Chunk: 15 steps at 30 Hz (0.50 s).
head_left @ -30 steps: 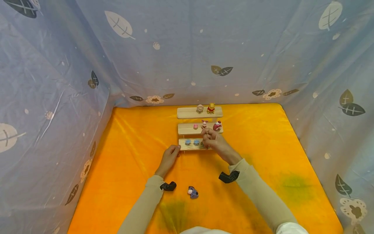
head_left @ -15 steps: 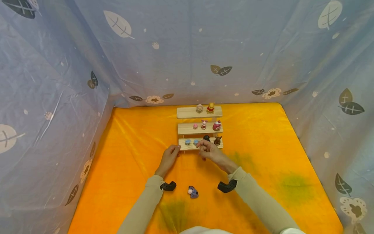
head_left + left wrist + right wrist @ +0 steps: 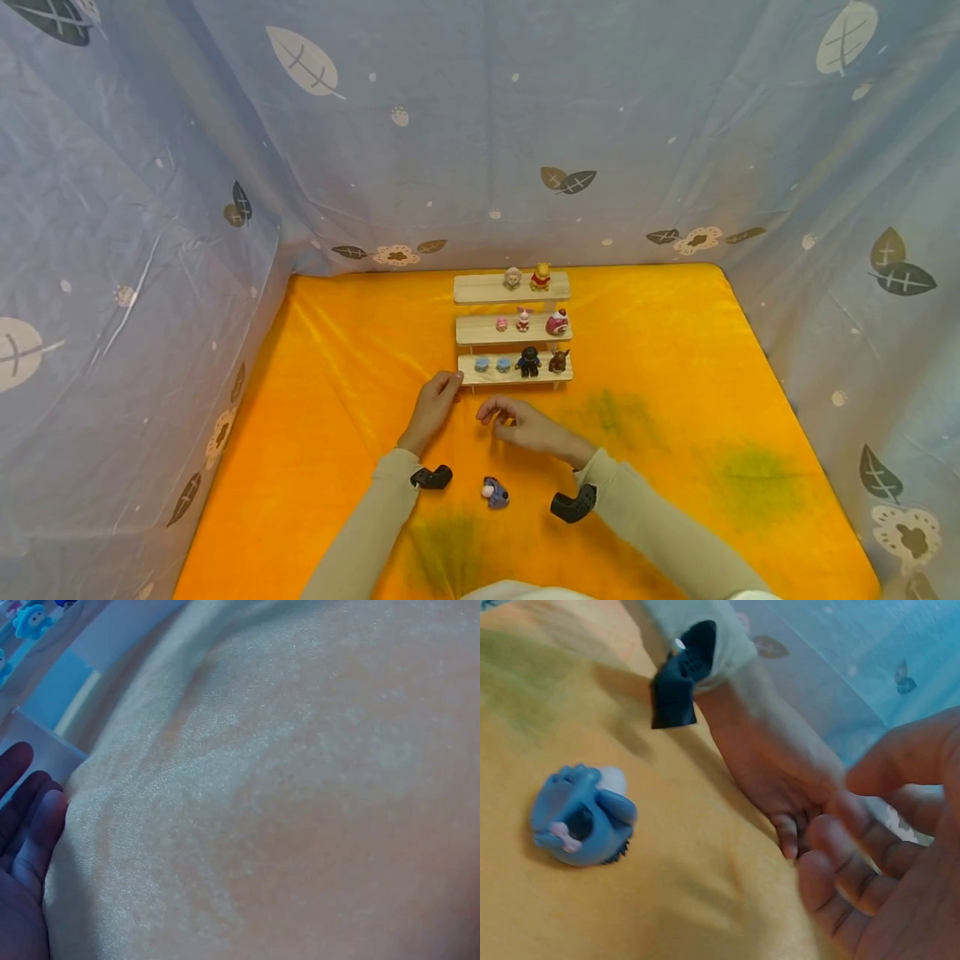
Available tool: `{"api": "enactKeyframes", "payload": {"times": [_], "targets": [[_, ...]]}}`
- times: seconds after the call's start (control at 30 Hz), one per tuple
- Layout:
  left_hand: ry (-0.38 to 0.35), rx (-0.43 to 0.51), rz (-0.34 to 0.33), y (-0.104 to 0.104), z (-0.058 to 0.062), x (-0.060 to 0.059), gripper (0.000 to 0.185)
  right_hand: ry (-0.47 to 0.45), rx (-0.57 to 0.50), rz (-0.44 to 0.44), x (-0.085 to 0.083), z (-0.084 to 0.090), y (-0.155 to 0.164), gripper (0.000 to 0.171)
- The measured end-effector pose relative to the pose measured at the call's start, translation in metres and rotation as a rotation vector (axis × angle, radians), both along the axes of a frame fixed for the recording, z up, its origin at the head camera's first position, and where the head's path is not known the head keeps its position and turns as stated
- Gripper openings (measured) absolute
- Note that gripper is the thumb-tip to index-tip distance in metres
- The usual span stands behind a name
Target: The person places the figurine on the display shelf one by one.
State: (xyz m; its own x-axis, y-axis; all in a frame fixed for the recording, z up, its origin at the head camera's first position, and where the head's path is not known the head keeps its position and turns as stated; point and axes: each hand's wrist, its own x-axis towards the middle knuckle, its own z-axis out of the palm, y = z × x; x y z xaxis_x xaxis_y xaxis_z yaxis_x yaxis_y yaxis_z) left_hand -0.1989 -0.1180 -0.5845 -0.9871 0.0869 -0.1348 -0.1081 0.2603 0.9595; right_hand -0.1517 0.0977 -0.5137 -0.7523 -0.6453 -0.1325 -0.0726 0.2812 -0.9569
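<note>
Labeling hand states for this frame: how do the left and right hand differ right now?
The left hand rests on the orange cloth with fingertips at the lowest shelf's left end; the right hand hovers apart from the shelf. The left hand's fingers lie fairly straight; the right hand's are loosely curled. The blue figurine lies nearer the right hand. Both hold nothing.

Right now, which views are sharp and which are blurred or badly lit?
Head view: evenly lit and sharp, though wide-angle bending curves the curtain edges. Left wrist view: almost all soft, close-up orange cloth, with the left hand dark at the edge. Right wrist view: the blue figurine is fairly clear, while the right hand is near and blurred.
</note>
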Motion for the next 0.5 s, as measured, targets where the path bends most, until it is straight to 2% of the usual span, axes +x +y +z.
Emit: {"api": "enactKeyframes", "payload": {"times": [0.2, 0.5], "targets": [[-0.005, 0.011, -0.007, -0.001, 0.000, 0.001, 0.043, 0.048, 0.124, 0.108, 0.014, 0.001, -0.003, 0.024], [-0.001, 0.022, -0.012, -0.001, -0.001, -0.001, 0.043, 0.137, 0.290, 0.193, 0.024, -0.004, -0.003, 0.025]]}}
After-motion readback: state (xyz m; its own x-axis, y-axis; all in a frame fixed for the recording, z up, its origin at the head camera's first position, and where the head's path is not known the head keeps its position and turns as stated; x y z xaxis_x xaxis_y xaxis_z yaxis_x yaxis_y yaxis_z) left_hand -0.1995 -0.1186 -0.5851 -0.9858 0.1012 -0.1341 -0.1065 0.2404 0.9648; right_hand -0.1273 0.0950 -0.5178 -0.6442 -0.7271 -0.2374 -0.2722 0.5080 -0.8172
